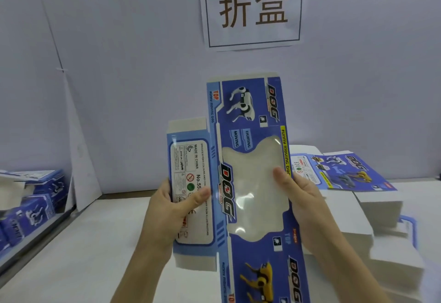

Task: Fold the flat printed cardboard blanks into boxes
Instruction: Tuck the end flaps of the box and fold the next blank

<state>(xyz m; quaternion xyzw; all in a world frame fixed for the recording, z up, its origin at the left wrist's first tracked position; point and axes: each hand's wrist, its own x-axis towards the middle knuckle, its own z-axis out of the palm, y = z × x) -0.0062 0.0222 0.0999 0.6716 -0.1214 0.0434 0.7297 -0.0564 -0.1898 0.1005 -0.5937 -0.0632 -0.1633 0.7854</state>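
A flat blue printed cardboard blank [250, 116] with dog pictures and a clear plastic window is held upright in front of me, above the table. My left hand [167, 212] grips its left side panel with white label print, thumb on the front. My right hand [300, 197] grips the right edge, thumb pressed on the window. A stack of more flat blanks [353, 171] lies on the table to the right, behind my right hand.
Several folded blue boxes [35, 197] are piled at the left edge. A white table [83, 250] lies below. A white wall with a paper sign [253, 9] stands behind. White blank undersides [391, 238] spread at the right.
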